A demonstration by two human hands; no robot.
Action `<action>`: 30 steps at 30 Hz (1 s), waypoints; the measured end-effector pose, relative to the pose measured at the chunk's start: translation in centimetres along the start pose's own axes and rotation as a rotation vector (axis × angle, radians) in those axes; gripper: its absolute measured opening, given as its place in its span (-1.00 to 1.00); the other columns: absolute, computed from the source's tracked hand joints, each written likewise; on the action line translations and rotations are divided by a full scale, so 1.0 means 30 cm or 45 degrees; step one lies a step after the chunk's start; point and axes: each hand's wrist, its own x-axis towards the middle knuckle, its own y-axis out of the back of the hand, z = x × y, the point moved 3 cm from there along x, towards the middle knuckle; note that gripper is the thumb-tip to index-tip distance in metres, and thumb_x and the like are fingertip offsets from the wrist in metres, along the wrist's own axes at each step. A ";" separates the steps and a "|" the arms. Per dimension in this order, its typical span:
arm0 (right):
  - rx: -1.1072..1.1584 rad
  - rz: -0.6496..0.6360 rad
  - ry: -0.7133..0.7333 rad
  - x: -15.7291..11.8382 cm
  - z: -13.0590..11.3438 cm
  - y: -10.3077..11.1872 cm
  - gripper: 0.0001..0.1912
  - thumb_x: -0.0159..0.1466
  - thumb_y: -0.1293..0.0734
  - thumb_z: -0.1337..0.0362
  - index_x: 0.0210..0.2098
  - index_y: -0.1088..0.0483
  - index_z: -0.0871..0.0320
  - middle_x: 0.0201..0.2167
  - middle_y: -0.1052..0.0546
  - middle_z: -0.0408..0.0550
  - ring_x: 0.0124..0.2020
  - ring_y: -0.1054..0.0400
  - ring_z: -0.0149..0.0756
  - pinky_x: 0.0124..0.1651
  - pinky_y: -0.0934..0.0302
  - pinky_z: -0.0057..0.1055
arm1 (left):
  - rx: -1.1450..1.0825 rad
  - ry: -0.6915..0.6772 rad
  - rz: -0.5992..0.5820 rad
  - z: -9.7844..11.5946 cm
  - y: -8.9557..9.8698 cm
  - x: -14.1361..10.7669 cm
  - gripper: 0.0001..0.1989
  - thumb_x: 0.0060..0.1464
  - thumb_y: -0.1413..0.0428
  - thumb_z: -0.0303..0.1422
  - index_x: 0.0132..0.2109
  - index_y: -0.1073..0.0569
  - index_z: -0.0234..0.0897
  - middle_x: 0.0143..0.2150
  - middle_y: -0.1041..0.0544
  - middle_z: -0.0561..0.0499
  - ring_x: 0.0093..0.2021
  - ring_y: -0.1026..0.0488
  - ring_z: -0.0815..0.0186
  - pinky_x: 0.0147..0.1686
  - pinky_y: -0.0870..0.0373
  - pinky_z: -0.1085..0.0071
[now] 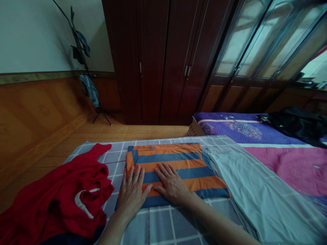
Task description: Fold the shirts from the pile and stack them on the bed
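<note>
Your left hand [133,192] and right hand [172,183] lie flat, gripping nothing, on the striped shirt [191,173], on the checked cloth [160,224] between the red garment [61,194] and the pale cloth [270,190]. Dragging them sideways could rumple the shirt or skew its edges.

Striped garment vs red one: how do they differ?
Pattern: the striped garment has orange and blue bands; the red garment is mostly plain, with a white patch.
Pose: the striped garment lies flat, roughly rectangular; the red garment is bunched and crumpled.
Contact: left hand and right hand rest on the striped garment, neither on the red garment.
Shared: both lie on the checked cover.
</note>
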 end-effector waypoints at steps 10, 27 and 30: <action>-0.322 0.045 -0.591 -0.117 0.336 0.061 -0.32 0.32 -0.10 -0.07 0.27 -0.11 0.25 0.30 -0.08 0.18 0.30 0.09 0.04 0.27 0.16 -0.04 | 0.023 0.001 -0.029 0.002 0.009 0.001 -0.31 0.18 0.13 0.03 0.29 -0.18 -0.35 0.35 -0.05 -0.15 0.34 0.05 -0.06 0.26 0.12 -0.08; 0.190 -0.081 0.024 -0.110 -0.169 0.004 -0.26 0.28 -0.20 -0.04 0.33 0.04 0.15 0.35 0.06 0.07 0.35 0.23 -0.07 0.34 0.29 -0.06 | 0.035 -0.008 -0.047 0.000 0.006 0.003 -0.34 0.18 0.09 -0.03 0.29 -0.17 -0.36 0.36 -0.02 -0.14 0.35 0.07 -0.03 0.27 0.15 -0.05; 0.174 -0.081 -0.100 -0.170 -0.105 0.017 -0.26 0.28 -0.18 -0.07 0.33 0.03 0.15 0.35 0.05 0.07 0.35 0.22 -0.07 0.33 0.27 -0.02 | 0.033 -0.006 -0.068 0.001 0.012 0.003 -0.33 0.17 0.08 -0.02 0.29 -0.18 -0.35 0.36 -0.03 -0.15 0.34 0.06 -0.04 0.26 0.14 -0.05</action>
